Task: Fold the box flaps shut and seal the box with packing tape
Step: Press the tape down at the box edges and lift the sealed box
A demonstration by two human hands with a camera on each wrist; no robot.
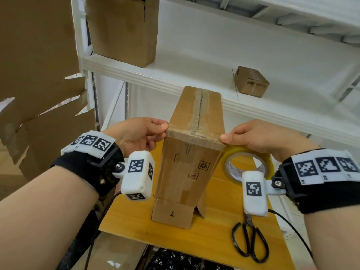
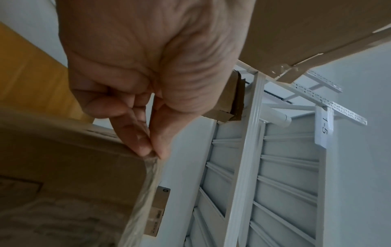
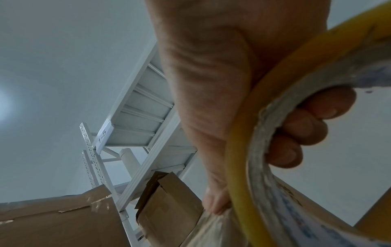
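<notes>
Head view: at frame centre, a tall brown cardboard box (image 1: 191,152) stands on the yellow wooden bench (image 1: 214,238). My left hand (image 1: 136,133) pinches clear tape at its top-left corner; my right hand (image 1: 259,137) grips the yellow-edged tape roll (image 1: 251,152), thumb pressing the top-right corner. Black-handled scissors (image 1: 250,240) lie lower right.

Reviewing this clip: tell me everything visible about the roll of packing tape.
The roll of packing tape is a yellowish, translucent ring on a pale printed core. The right hand holds it upright against the right side of the tall cardboard box, with fingers curled through the core. A clear strip runs from it across the box's near top edge to the left hand, which pinches its free end.
</notes>
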